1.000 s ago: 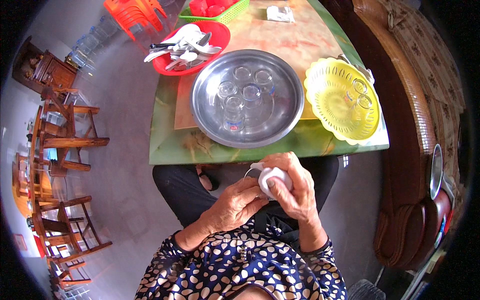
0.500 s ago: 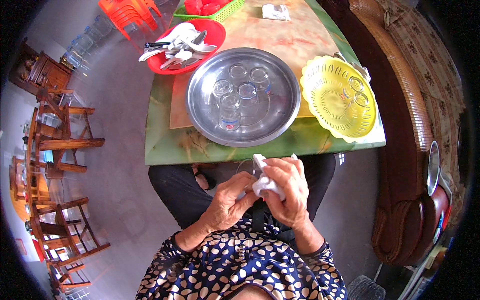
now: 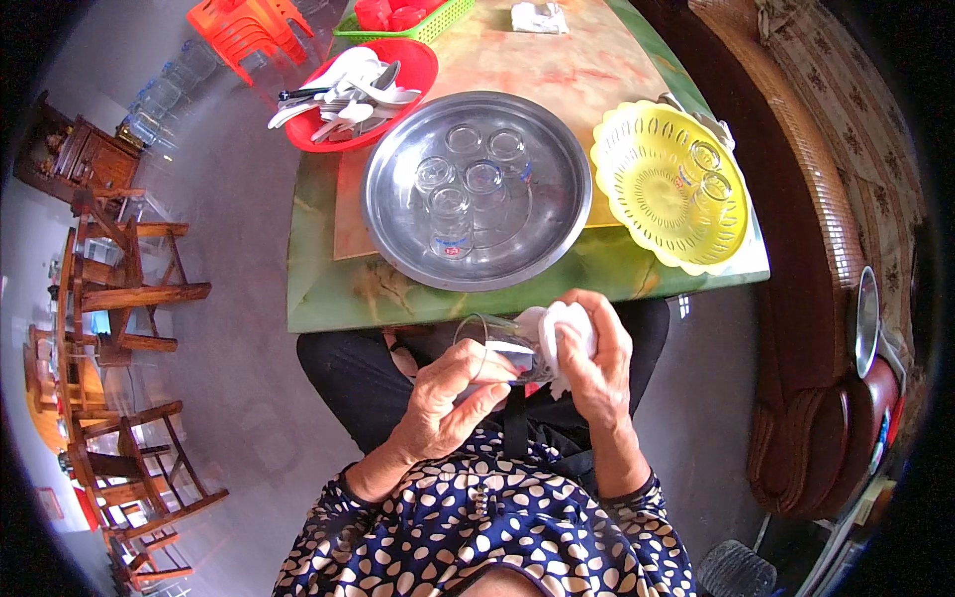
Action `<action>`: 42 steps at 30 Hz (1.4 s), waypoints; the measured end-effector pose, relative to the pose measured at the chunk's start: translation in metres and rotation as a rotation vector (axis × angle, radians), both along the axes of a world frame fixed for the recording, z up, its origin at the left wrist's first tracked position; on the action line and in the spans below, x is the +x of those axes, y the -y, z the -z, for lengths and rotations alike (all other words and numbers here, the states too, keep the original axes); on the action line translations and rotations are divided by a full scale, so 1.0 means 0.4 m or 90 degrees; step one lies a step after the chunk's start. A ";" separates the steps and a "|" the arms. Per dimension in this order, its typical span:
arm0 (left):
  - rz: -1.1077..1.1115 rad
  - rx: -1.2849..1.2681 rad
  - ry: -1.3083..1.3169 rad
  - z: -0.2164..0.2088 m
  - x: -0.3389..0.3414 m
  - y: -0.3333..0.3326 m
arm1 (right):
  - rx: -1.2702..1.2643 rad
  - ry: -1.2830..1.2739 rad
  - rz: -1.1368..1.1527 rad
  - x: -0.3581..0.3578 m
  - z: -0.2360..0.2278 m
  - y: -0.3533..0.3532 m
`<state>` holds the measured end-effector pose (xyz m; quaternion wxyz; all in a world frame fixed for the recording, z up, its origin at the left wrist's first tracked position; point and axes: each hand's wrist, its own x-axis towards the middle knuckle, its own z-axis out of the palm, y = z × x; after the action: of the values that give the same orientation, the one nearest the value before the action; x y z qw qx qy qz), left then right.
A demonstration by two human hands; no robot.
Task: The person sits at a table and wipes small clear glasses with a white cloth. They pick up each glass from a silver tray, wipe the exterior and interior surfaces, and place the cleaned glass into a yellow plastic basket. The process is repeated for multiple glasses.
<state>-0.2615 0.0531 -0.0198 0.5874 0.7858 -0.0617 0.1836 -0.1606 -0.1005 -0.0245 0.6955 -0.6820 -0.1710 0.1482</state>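
Over my lap, just off the table's near edge, my left hand (image 3: 450,393) is closed around a clear drinking glass (image 3: 504,348) lying sideways with its wide rim to the left. My right hand (image 3: 607,363) grips a bunched white cloth (image 3: 570,330) against the glass's right end. Beyond my hands, a round steel tray (image 3: 383,244) holds several clear glasses (image 3: 483,179). To its right stands a yellow slotted plastic basket (image 3: 652,214) with two clear glasses (image 3: 714,186) at its right side.
A red bowl (image 3: 423,75) of spoons and other cutlery is at the table's left, near a green basket (image 3: 443,20) with red items. Another white cloth (image 3: 538,18) lies at the far end. Wooden chairs (image 3: 144,294) stand left; a brown sofa (image 3: 786,249) runs along the right.
My right hand and the cloth have shifted right and slightly up, so more of the glass shows. My left hand still holds it, a little farther left.
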 end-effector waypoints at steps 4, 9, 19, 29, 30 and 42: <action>0.014 0.003 -0.004 0.000 0.006 0.015 | -0.008 -0.068 0.014 0.023 0.052 0.003; -0.036 -0.047 -0.009 0.013 0.002 0.022 | 0.009 0.075 0.003 -0.020 0.022 0.024; -0.024 -0.061 0.005 0.014 0.001 0.006 | 0.073 0.217 -0.040 -0.035 0.042 0.021; 0.012 -0.105 0.067 0.044 -0.009 0.010 | -0.008 0.107 -0.085 -0.006 0.005 0.015; 0.002 -0.115 0.030 0.038 -0.013 0.011 | -0.005 0.182 -0.081 -0.012 0.002 0.014; 0.026 -0.016 -0.030 0.032 -0.020 -0.014 | -0.006 0.419 -0.170 -0.036 -0.034 -0.009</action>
<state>-0.2694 0.0588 -0.0327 0.6021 0.7811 -0.0611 0.1537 -0.1748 -0.0968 -0.0110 0.5744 -0.6680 -0.4730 0.0105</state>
